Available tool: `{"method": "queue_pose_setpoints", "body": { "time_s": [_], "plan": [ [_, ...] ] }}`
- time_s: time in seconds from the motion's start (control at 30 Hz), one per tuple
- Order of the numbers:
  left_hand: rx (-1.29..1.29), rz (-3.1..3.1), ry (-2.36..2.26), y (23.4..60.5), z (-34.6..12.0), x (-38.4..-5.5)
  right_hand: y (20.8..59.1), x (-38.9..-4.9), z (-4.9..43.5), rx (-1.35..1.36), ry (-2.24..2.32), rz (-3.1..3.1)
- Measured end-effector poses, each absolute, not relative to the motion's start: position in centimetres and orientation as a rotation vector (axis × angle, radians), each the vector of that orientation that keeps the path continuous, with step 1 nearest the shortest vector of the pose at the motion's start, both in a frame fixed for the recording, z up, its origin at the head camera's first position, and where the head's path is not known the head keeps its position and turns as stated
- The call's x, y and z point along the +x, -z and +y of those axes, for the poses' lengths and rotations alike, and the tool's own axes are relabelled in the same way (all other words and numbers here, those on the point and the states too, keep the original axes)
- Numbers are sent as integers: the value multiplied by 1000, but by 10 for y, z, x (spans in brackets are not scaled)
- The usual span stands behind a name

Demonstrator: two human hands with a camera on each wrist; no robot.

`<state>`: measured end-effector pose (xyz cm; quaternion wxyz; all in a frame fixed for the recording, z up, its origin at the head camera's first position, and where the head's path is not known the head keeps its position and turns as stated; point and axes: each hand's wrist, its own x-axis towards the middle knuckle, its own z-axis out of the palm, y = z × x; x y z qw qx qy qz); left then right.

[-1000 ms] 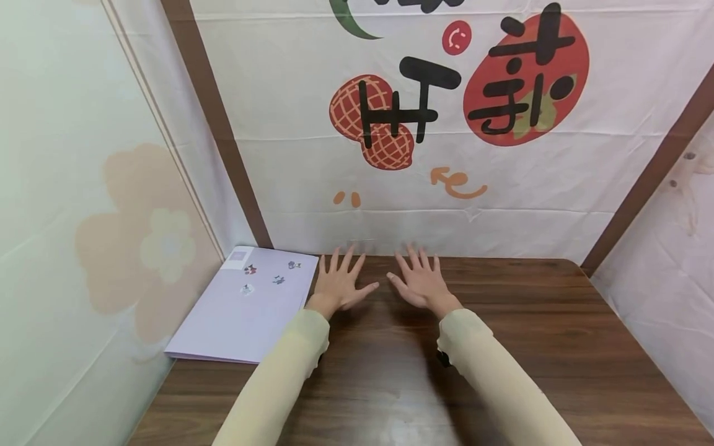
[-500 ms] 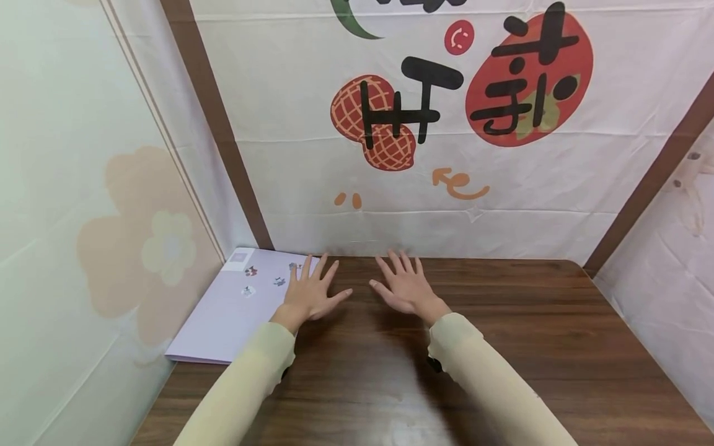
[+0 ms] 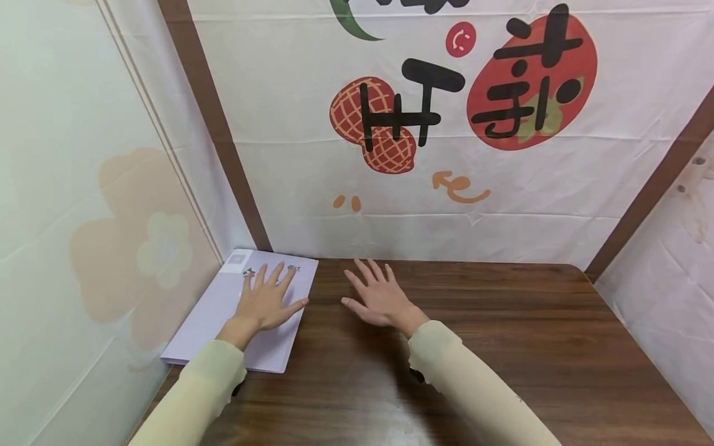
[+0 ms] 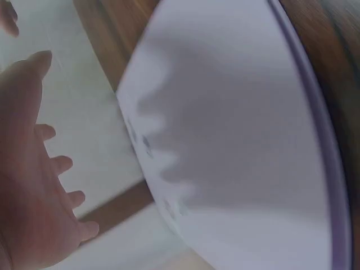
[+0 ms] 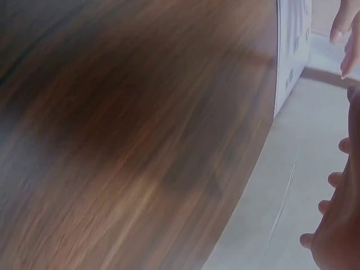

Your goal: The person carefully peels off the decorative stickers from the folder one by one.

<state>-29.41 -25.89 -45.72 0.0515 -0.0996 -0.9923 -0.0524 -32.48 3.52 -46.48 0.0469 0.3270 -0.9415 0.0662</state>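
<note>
Pale sleeves point(image 3: 192, 387) are covering both forearms, with something small and black showing under each cuff. The left hand point(image 3: 264, 306) is hovering, back upward, over the folder point(image 3: 214, 308), its fingers spread wide and holding nothing; in the left wrist view its shadow is falling across the cover. The right hand point(image 3: 382, 300) is hovering over the table point(image 3: 558, 334), to the right of the folder, its fingers likewise spread and gripping nothing. The folder is lying flat at the table's left side, reaching to its far edge. Stickers point(image 3: 294, 268) and a white label point(image 3: 237, 260) are marking its far end, the left hand partly hiding the stickers. Beyond, a white cloth point(image 3: 295, 173) is hanging behind the table, bearing red prints and black strokes.
</note>
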Motion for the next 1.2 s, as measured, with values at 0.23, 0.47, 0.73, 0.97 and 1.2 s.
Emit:
{"method": "queue_pose_setpoints", "body": {
  "time_s": [0.23, 0.47, 0.73, 0.97, 1.2],
  "plan": [
    [-206, -3014, 176, 459, -295, -287, 467, -321, 6, 1081, -157, -2871],
    [-176, -3016, 159, 456, -313, -278, 471, -312, -15, 1161, -156, -2830],
    [-141, -3027, 129, 456, -334, -267, 475, -304, -29, 1225, -87, -2808],
    [-91, -3025, 192, 465, -358, -263, 482, -301, -49, 1285, -113, -2816],
    [-50, -3035, 277, 476, -376, -257, 488, -289, -75, 1352, -104, -2812]
  ]
}}
